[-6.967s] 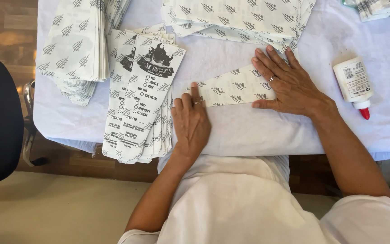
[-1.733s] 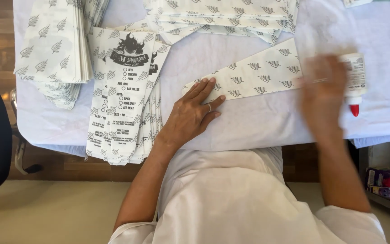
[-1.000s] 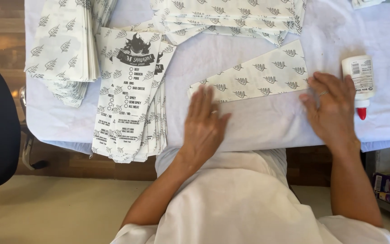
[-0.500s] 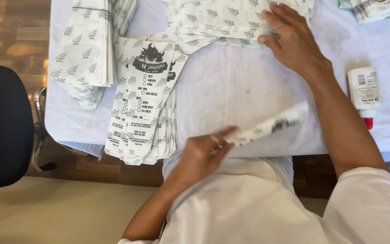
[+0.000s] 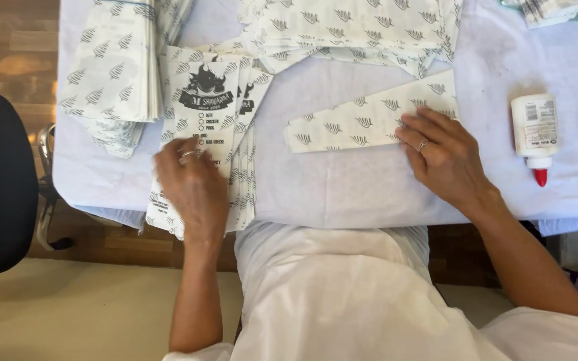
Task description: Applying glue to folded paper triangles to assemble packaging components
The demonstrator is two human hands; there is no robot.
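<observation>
On the table, left hand (image 5: 192, 190) lies flat on printed bags (image 5: 205, 134); right hand (image 5: 443, 157), grip apart, apparently presses a paper strip (image 5: 362, 120).

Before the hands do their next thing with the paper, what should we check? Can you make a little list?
1. Right hand lies flat on the paper piece: ok.
2. Paper piece lies flat on the table, apart from the top pile: ok.
3. Left hand rests on the printed stack: ok.
4. Printed stack sits fully on the table: not ok, its near end hangs over the edge.
5. Glue bottle lies near the right hand: ok.
6. Glue cap shut: cannot tell.
</observation>
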